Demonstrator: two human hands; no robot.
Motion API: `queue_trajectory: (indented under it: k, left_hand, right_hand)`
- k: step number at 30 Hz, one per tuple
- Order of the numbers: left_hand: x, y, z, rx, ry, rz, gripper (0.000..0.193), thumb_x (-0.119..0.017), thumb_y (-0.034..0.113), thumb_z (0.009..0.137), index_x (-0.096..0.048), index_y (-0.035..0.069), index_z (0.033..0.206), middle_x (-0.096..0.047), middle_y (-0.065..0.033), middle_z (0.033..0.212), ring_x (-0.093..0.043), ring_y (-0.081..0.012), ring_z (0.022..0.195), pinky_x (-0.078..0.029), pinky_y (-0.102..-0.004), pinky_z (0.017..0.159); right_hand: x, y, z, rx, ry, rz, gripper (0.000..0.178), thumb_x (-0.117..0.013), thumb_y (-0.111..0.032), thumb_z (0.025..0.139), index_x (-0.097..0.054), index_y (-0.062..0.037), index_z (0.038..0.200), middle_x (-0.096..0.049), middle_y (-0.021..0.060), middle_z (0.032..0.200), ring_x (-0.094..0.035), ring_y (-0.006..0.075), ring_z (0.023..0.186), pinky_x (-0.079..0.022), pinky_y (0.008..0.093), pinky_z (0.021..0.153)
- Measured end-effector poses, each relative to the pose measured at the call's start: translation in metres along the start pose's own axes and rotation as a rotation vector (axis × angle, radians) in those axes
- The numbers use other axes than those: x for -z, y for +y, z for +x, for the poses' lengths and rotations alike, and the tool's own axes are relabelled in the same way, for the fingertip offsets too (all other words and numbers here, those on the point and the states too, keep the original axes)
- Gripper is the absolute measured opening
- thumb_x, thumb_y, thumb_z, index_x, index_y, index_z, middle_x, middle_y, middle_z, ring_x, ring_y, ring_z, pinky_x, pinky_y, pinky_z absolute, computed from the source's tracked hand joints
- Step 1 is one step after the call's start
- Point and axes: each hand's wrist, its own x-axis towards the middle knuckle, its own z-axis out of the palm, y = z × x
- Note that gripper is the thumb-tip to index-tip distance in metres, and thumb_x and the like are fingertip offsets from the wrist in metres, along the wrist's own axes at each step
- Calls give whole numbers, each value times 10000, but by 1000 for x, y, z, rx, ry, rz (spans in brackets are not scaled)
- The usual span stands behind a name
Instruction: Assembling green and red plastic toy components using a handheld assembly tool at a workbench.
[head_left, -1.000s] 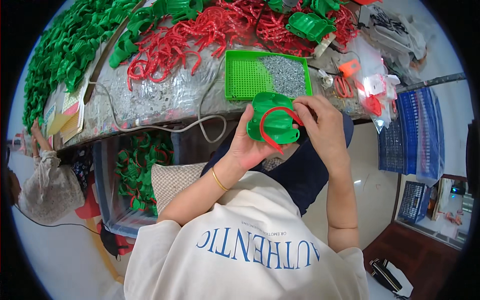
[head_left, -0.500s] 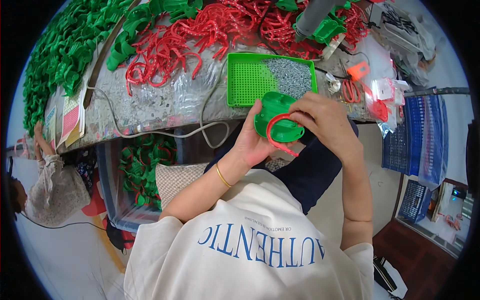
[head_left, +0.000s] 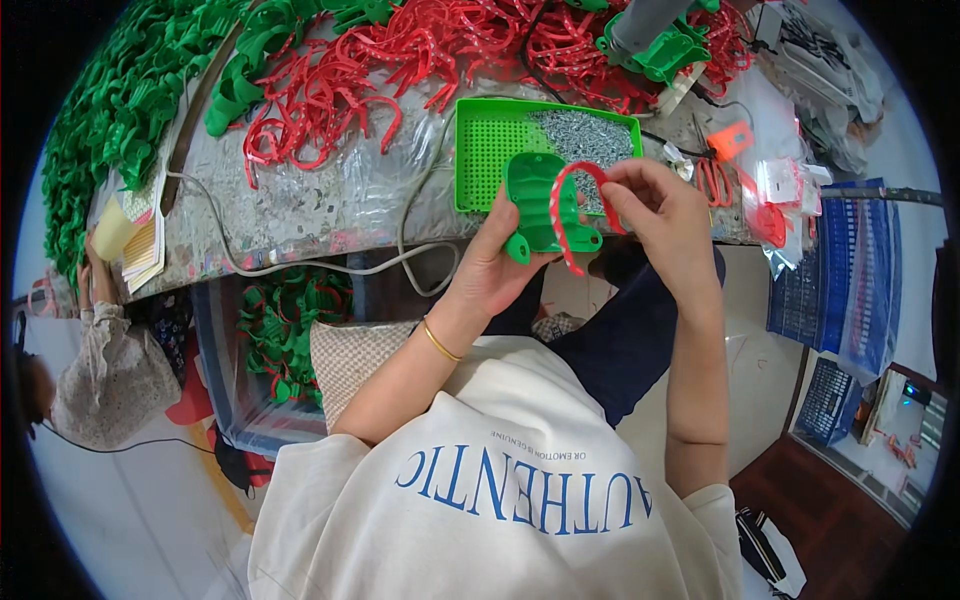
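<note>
My left hand (head_left: pixel 490 255) grips a hollow green plastic piece (head_left: pixel 533 195) with rounded lobes at its lower end, holding it up before the table edge. My right hand (head_left: pixel 668 215) pinches one end of a curved red strip with white spots (head_left: pixel 558 222). The strip arches in front of the green piece, one end hanging low; whether the two touch, I cannot tell. Just behind both hands stands a bright green tray (head_left: pixel 490 150) with a perforated floor. Small grey metal pieces, like screws, (head_left: pixel 585 138) fill its right part.
Heaped red strips (head_left: pixel 400 50) and green pieces (head_left: pixel 120 100) cover the table's far side. A grey cable (head_left: pixel 230 262) loops over the front edge. Below stands a lined crate (head_left: pixel 225 400) of assembled pieces. Red-handled scissors (head_left: pixel 714 185) lie right. At left, another person's hand (head_left: pixel 100 280) holds pale yellow paper.
The green piece has turned more upright in my left hand. My right hand has rotated the red strip into a raised arch. The other person's hand now has pale yellow paper lifted.
</note>
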Motion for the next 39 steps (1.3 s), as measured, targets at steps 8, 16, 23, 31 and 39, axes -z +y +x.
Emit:
queue_trajectory:
  k: [8,16,23,31,39]
  left_hand:
    - [-6,0,-2,-73,70,96,762,-663,365,855,-228,194,1456,-423,-48,1372,-492,-205,1201,-471,-428,937]
    - [0,-1,-3,-83,61,140,795,-665,342,858,-189,195,1478,-399,-41,1393,-472,-193,1213,-471,-397,918]
    - [-3,0,-3,-81,92,167,834,-712,309,819,-217,167,1476,-372,-47,1408,-427,-189,1245,-407,-348,995]
    - [-5,3,-5,-84,149,249,882,-748,232,770,-222,167,1476,-450,-56,1301,-489,-157,1128,-447,-301,907]
    - [-9,6,-8,-98,166,456,873,-748,163,748,-247,173,1463,-487,-52,1245,-505,-122,1033,-471,-234,771]
  right_hand:
    - [-23,29,8,-210,-22,477,154,-650,-87,863,-630,14,978,-635,8,867,-571,61,763,-459,206,711]
    - [-32,36,7,-252,-26,503,148,-650,-80,861,-630,15,973,-638,12,869,-570,61,762,-462,207,710]
    - [-37,33,5,-272,12,520,137,-646,-81,866,-633,9,969,-642,16,870,-581,60,758,-472,210,700]
    - [-45,25,1,-263,78,410,118,-645,-63,869,-627,17,955,-643,18,865,-589,52,752,-480,195,682]
    - [-50,28,-3,-265,87,445,112,-643,-55,871,-625,16,955,-642,22,861,-589,50,754,-478,188,680]
